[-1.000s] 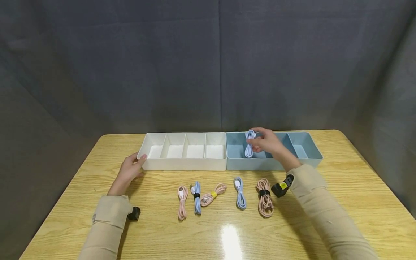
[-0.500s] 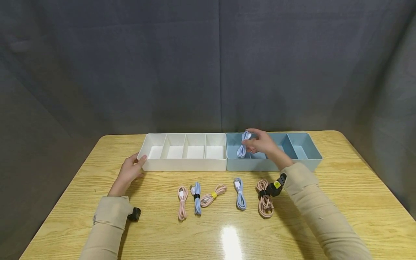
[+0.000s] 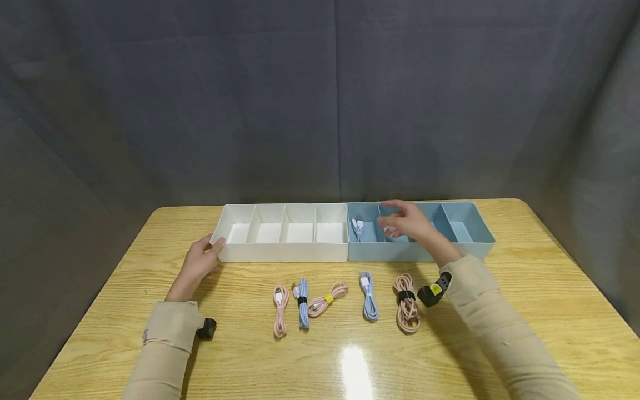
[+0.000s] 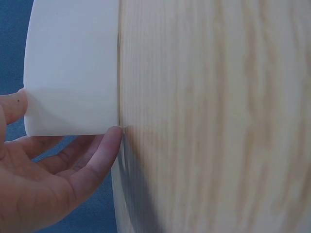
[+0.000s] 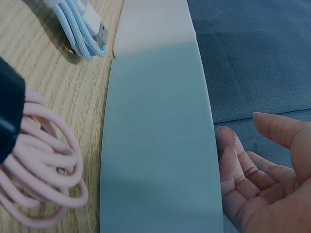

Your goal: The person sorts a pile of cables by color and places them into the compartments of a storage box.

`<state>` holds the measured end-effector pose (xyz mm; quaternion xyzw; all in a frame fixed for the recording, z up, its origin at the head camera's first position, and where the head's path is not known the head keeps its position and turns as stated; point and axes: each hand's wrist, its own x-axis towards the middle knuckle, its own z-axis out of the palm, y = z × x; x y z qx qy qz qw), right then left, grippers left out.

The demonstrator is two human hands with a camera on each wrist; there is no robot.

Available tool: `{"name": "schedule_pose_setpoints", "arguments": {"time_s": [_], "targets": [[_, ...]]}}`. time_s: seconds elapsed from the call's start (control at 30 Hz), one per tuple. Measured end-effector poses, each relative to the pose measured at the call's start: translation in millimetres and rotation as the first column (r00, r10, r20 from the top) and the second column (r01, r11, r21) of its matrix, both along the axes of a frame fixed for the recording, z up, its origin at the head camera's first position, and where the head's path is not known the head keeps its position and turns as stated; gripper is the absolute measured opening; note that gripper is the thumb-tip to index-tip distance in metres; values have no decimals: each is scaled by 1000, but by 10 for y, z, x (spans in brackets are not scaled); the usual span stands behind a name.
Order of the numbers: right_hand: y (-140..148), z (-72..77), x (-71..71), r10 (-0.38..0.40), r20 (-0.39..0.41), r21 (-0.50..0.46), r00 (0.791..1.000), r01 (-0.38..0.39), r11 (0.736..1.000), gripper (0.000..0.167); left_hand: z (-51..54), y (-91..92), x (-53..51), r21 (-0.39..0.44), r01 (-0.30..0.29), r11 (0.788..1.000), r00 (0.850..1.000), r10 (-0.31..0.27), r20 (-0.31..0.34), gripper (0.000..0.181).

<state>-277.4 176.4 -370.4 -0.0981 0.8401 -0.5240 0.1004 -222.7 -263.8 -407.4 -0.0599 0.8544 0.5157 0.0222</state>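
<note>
A white divided box (image 3: 283, 253) and a blue divided box (image 3: 415, 252) stand end to end on the table. My left hand (image 3: 201, 260) holds the white box at its left front corner, thumb at the rim and fingers along the end wall. Over the second compartment of the blue box is my right hand (image 3: 409, 221), fingers spread apart with nothing in them, as the right wrist view also shows. A coiled light-blue USB cable (image 3: 358, 228) leans in the leftmost blue compartment, its white plugs upward.
In front of the boxes lie a pink cable (image 3: 280, 312), a blue cable with a black strap (image 3: 303, 304), a pink cable with a yellow strap (image 3: 328, 299), another blue cable (image 3: 369, 297) and a thicker pink cable (image 3: 407, 304). A dark curtain (image 3: 320, 100) hangs behind.
My right hand moved left with the blue cable, let it go into the leftmost blue compartment, then drew back slightly to the right. My left hand stayed at the white box.
</note>
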Motion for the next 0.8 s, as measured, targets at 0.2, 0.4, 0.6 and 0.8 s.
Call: {"name": "schedule_pose_setpoints", "arguments": {"time_s": [0.2, 0.4, 0.6, 0.8], "targets": [[21, 11, 76, 7, 10, -7, 1000, -7, 1000, 55, -3, -5, 2, -1, -3, 1000, 1000, 3, 2, 59], [39, 42, 171, 28, 3, -14, 1000, -28, 1000, 56, -6, -7, 2, -6, -8, 1000, 1000, 8, 2, 59], [43, 93, 257, 32, 5, -29, 999, -31, 999, 56, -2, -17, 1, -5, -4, 1000, 1000, 4, 5, 59], [56, 104, 307, 59, -2, -42, 998, -60, 997, 54, 1, -22, 3, -2, -9, 1000, 1000, 9, 2, 58]]}}
